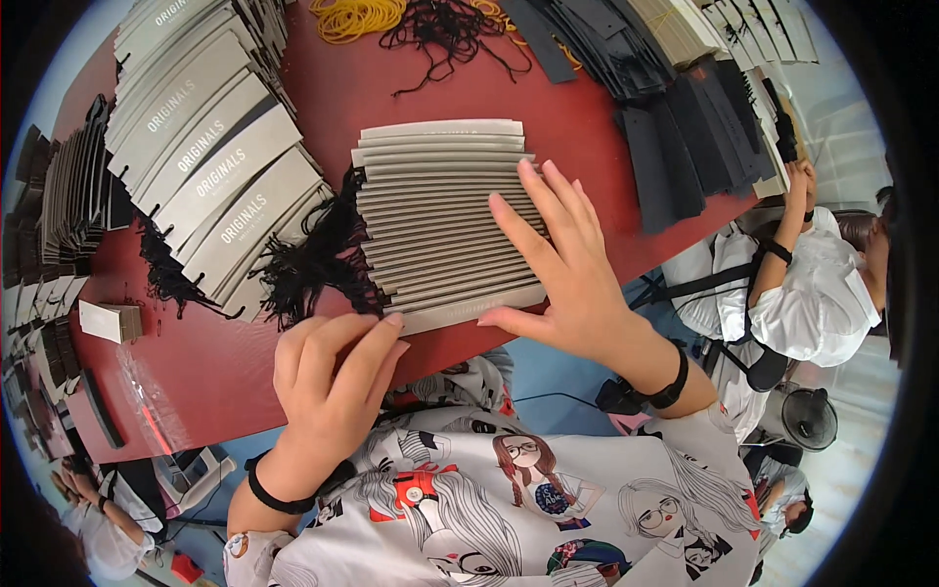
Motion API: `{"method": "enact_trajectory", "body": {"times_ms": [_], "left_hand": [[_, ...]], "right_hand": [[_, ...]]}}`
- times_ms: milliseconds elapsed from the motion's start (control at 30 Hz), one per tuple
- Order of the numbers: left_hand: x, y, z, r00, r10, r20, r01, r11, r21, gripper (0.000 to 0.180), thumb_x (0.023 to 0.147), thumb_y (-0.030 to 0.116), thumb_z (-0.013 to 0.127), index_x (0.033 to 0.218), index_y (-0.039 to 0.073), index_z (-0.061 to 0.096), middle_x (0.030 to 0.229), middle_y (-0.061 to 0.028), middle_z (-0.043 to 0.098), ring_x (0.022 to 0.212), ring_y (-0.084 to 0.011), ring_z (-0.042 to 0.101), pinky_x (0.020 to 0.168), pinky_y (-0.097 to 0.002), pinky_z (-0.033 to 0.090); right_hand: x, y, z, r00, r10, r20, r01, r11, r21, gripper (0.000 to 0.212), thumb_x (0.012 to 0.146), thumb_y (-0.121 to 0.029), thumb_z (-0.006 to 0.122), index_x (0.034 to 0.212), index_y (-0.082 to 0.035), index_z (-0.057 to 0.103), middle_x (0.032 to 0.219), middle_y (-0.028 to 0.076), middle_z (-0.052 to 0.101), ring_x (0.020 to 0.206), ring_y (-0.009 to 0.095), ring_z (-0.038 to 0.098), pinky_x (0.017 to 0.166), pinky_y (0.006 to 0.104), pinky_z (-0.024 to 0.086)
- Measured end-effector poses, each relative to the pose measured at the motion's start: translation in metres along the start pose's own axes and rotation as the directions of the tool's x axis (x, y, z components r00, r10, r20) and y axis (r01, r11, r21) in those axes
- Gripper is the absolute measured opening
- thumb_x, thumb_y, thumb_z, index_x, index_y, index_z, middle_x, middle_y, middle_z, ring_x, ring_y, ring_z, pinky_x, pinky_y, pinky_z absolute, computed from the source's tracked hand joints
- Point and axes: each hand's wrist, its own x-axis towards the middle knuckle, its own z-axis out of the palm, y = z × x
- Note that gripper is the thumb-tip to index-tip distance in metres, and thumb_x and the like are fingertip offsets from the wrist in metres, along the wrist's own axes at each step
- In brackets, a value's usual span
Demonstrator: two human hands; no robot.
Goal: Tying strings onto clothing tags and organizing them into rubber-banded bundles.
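A fanned stack of grey cardboard tags [445, 215] lies on the red table in front of me, its edges forming a row of overlapping strips. Black cords [323, 254] bunch along the stack's left side. My right hand [567, 264] rests at the right edge of the stack, fingers spread and fingertips touching the tags. At the near left corner, my left hand [333, 377] has its fingers bent, with fingertips at the edge of the nearest tag. Whatever lies between those fingers is hidden.
More grey corded tags [196, 147] overlap in a long row at left. Dark card strips [685, 147] lie at right. Yellow bands [357, 18] and loose black cords [450, 34] lie at the far side. A small card block [111, 321] stands left. Other people sit nearby.
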Motion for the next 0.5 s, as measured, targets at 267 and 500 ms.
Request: {"method": "enact_trajectory", "body": {"times_ms": [267,500], "left_hand": [[0.002,0.003,0.003,0.998,0.048,-0.037,-0.042,0.986,0.162,0.033,0.071,0.015,0.079,0.104,0.011,0.075,0.095,0.0009,0.061,0.083,-0.0181,0.050,0.068,-0.0287,0.042],[-0.001,0.000,0.000,0.995,0.099,-0.018,-0.095,0.982,0.162,0.037,0.066,0.009,0.073,0.103,0.008,0.075,0.097,-0.0002,0.062,0.082,-0.0173,0.049,0.069,-0.0285,0.042]], "right_hand": [[-0.020,-0.008,0.025,0.883,-0.235,-0.407,0.148,0.961,-0.235,0.038,0.077,-0.038,0.077,0.109,-0.021,0.067,0.128,0.003,0.063,0.117,0.023,0.055,0.102,0.0431,0.043],[-0.021,-0.015,0.024,0.891,-0.267,-0.368,0.190,0.954,-0.233,0.023,0.081,-0.029,0.076,0.102,-0.022,0.070,0.120,-0.001,0.066,0.107,0.017,0.056,0.091,0.0349,0.045]]}}
